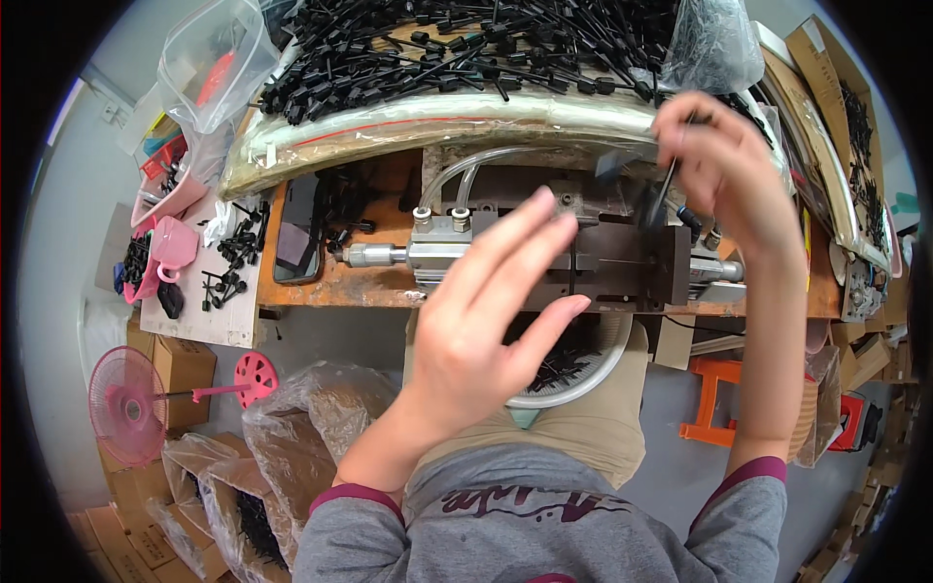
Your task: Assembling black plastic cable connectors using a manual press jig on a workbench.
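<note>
My left hand (pixel 462 335) is open, its fingers stretched out over the left part of a dark metal clamping fixture (pixel 612 260) at the bench's front edge. Above the fixture's right side, the fingers of my right hand (pixel 724 160) are curled round a thin black rod-like part (pixel 669 183), which points downward and is smeared by motion. A dark blurred piece (pixel 612 165) shows just left of it; I cannot tell whether it belongs to the held part. Silver cylinders (pixel 442 255) with clear air hoses (pixel 457 167) flank the fixture's left end.
A large pile of black stemmed parts (pixel 466 68) covers the back, behind a plastic-wrapped edge (pixel 466 117). A phone (pixel 297 233) and pink containers (pixel 175 243) stand left. On my lap rests a white basket (pixel 620 355) with black parts. A pink fan (pixel 128 403) and orange stool (pixel 708 428) are below.
</note>
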Demonstrator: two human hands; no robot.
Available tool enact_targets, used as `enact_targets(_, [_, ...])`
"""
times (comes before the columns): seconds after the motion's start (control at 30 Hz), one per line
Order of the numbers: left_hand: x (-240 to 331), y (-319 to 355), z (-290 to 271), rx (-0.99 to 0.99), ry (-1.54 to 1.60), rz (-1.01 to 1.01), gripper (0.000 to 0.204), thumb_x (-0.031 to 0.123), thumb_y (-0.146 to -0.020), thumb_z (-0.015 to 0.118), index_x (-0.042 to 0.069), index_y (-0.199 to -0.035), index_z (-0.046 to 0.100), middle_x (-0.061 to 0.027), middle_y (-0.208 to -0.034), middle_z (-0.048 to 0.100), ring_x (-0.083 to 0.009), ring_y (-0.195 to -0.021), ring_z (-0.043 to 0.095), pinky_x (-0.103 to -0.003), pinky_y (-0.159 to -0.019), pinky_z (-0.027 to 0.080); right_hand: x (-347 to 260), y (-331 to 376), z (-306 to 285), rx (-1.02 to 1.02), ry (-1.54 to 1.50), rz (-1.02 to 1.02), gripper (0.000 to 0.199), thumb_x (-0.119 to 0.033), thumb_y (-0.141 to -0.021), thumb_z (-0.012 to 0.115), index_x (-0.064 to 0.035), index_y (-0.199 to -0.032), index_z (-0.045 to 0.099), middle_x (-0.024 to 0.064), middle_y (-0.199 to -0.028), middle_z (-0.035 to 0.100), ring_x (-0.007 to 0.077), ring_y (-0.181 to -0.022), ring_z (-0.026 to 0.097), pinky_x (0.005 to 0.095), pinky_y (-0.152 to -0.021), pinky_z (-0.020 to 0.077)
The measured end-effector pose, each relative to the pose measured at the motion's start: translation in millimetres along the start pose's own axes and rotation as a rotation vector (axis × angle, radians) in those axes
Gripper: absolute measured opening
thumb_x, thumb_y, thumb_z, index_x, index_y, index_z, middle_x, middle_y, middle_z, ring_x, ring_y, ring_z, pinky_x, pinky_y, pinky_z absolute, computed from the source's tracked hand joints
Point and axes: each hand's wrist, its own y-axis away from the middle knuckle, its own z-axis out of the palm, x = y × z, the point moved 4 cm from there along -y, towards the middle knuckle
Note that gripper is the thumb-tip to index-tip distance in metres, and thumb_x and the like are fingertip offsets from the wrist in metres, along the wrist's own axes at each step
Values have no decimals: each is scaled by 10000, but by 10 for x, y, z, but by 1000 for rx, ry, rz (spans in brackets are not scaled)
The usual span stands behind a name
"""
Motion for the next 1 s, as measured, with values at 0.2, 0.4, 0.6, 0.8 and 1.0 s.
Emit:
enact_targets(0.2, [86, 73, 62, -187, 222, -39, 319, 20, -694, 800, 21, -1006, 734, -111, -944, 696, -209, -865, 679, -303, -708, 556, 442, 543, 429, -100, -220, 255, 232, -49, -853, 675, 7, -1060, 586, 1, -738, 594, 23, -505, 498, 166, -431, 343])
enact_targets(0.4, [5, 291, 205, -180, 109, -105, 297, 20, -697, 798, 34, -983, 717, -103, -1007, 685, -201, -824, 685, -305, -696, 562, 515, 776, 229, 173, -195, 129, 343, -10, -861, 664, 41, -1182, 555, 36, -838, 608, 51, -563, 545, 182, -467, 411])
enact_targets(0.6, [-153, 415, 510, -252, -289, 129, 254, 102, -692, 779, 28, -918, 691, -128, -1233, 641, -201, -710, 667, -290, -644, 538, 531, 960, 199, 327, -245, 72, 286, -14, -879, 647, 68, -1148, 595, 39, -912, 607, 83, -657, 583, 217, -582, 473])
enact_targets(0.8, [-149, 347, 576, -247, -369, 146, 250, 124, -674, 794, 54, -895, 700, -108, -1204, 662, -181, -599, 627, -274, -580, 504, 605, 1143, 195, 327, -212, 67, 200, -30, -896, 638, 71, -1067, 614, 116, -860, 658, 139, -678, 647, 251, -617, 525])
enact_targets(1.0, [-152, 349, 583, -251, -373, 129, 246, 130, -674, 794, 68, -892, 699, -95, -1194, 669, -179, -581, 622, -270, -576, 499, 631, 1156, 271, 365, -268, 104, 186, -42, -906, 631, 43, -1059, 565, 152, -860, 678, 168, -629, 672, 249, -556, 527])
